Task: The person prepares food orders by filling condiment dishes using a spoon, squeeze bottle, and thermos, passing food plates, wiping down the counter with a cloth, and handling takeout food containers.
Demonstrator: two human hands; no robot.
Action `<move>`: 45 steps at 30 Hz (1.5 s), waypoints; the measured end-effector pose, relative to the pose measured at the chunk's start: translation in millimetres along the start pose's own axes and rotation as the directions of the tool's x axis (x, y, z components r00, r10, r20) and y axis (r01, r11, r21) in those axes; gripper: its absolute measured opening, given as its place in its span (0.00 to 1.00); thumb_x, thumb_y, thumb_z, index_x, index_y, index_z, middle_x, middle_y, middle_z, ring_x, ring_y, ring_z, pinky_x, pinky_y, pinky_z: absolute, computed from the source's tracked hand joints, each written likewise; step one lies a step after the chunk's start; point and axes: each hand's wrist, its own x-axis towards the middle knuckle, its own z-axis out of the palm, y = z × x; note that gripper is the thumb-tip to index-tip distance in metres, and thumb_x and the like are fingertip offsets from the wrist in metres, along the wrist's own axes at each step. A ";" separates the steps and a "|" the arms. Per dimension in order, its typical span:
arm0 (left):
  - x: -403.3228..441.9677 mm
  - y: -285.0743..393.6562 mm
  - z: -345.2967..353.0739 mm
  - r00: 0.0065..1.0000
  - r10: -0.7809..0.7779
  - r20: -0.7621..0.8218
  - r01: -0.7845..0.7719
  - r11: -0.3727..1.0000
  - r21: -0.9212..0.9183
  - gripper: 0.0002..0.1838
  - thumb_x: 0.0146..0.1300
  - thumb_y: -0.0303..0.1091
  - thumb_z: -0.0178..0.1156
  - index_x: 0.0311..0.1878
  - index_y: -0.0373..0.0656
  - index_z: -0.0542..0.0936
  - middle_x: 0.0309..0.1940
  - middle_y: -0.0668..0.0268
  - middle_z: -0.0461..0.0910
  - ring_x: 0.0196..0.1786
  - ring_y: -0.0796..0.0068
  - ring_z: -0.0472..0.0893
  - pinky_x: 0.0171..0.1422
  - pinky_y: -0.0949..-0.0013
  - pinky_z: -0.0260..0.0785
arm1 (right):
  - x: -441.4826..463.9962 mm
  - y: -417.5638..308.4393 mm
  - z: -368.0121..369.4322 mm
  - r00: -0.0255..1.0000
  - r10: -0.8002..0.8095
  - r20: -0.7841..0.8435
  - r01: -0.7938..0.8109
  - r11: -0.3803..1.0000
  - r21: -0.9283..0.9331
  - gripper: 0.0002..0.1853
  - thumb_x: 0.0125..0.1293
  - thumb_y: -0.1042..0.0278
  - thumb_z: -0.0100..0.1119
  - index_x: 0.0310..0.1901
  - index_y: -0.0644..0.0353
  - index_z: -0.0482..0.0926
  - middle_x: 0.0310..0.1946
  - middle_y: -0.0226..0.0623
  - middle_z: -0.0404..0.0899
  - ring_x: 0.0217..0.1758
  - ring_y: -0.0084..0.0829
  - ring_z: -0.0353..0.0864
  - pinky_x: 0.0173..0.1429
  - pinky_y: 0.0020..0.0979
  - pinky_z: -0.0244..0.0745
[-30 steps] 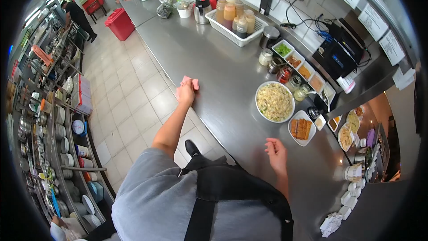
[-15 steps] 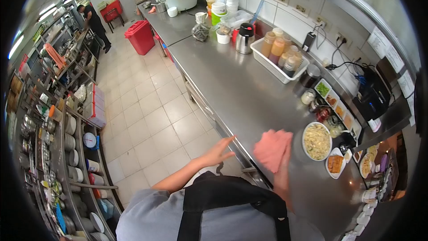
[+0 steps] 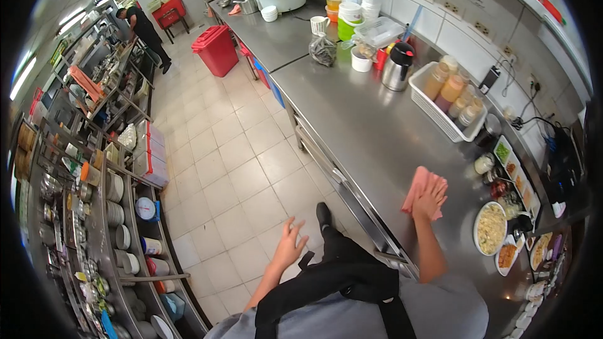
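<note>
My right hand (image 3: 427, 204) is pressed down on a pink cloth (image 3: 412, 196) that lies on the steel counter (image 3: 358, 119). Cloth shows on both sides of the fingers and beyond their tips. To the right of it stands an oval white bowl (image 3: 490, 228) heaped with pale chopped food. My left hand (image 3: 289, 242) hangs over the tiled floor, away from the counter, its fingers apart and nothing in it.
A white basket (image 3: 440, 111) of sauce bottles and a steel thermos jug (image 3: 397, 68) stand along the wall. Garnish trays (image 3: 516, 172) line the right side. A red bin (image 3: 215, 51) is on the floor. Shelves (image 3: 147, 263) run on the left; a person (image 3: 143, 30) stands far back.
My right hand and the pink cloth have moved farther along the counter, with the hand now on top. My left hand has dropped away from the counter edge. The camera view has shifted.
</note>
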 end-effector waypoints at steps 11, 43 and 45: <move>130.4 -114.7 -97.3 0.976 -0.181 0.124 0.157 0.971 0.178 0.23 0.66 0.37 0.60 0.63 0.45 0.74 0.68 0.45 0.61 0.59 0.43 0.76 0.62 0.52 0.71 | 206.0 -268.8 84.1 0.990 0.108 -0.086 -0.095 0.986 0.140 0.26 0.68 0.49 0.51 0.63 0.54 0.70 0.68 0.53 0.65 0.75 0.56 0.54 0.77 0.57 0.44; 592.8 57.2 -422.5 0.086 0.928 -0.362 0.563 -0.344 -0.751 0.18 0.62 0.23 0.46 0.53 0.39 0.80 0.43 0.58 0.66 0.40 0.64 0.69 0.42 0.63 0.65 | 278.5 -565.1 17.2 0.940 0.341 -0.010 -0.339 0.938 0.074 0.19 0.68 0.60 0.53 0.59 0.50 0.75 0.61 0.39 0.72 0.70 0.44 0.64 0.74 0.52 0.52; 621.4 57.2 -433.1 0.084 0.874 -0.479 0.507 -0.452 -0.734 0.18 0.63 0.24 0.46 0.53 0.39 0.79 0.43 0.58 0.66 0.39 0.65 0.69 0.42 0.63 0.65 | 315.0 -578.4 2.4 0.937 0.277 -0.212 -0.209 0.932 0.295 0.16 0.66 0.69 0.55 0.55 0.55 0.77 0.54 0.42 0.76 0.61 0.45 0.72 0.67 0.47 0.63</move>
